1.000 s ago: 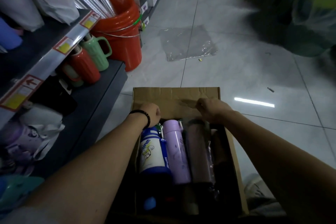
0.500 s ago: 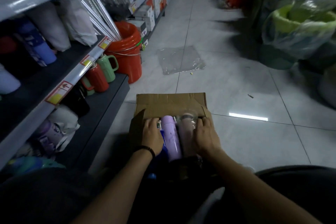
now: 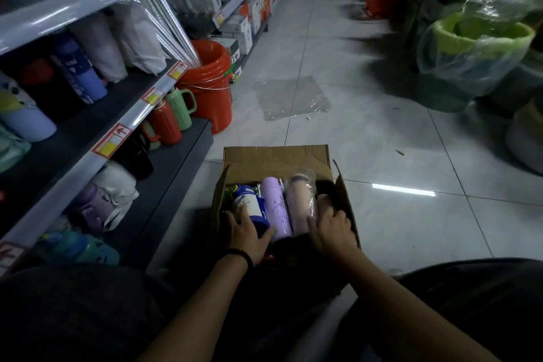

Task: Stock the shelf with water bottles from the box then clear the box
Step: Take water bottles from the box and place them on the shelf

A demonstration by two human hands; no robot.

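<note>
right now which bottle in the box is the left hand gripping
The blue-and-white bottle at the cardboard box's left; the left hand curls round its near end. The lilac bottle and plastic-wrapped pink bottle lie to its right.

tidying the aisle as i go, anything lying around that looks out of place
Yes: a crumpled clear plastic sheet lies loose on the floor beyond the box, right in the walkway, with a small scrap to its right.

My left hand (image 3: 248, 236) covers the near end of the blue-and-white bottle (image 3: 249, 205), and my right hand (image 3: 332, 232) covers that of the wrapped pink bottle (image 3: 299, 203). I can't tell if either grips. Below both wrists the box (image 3: 276, 160) vanishes in darkness. The print beyond my left fingers is unreadable.
</note>
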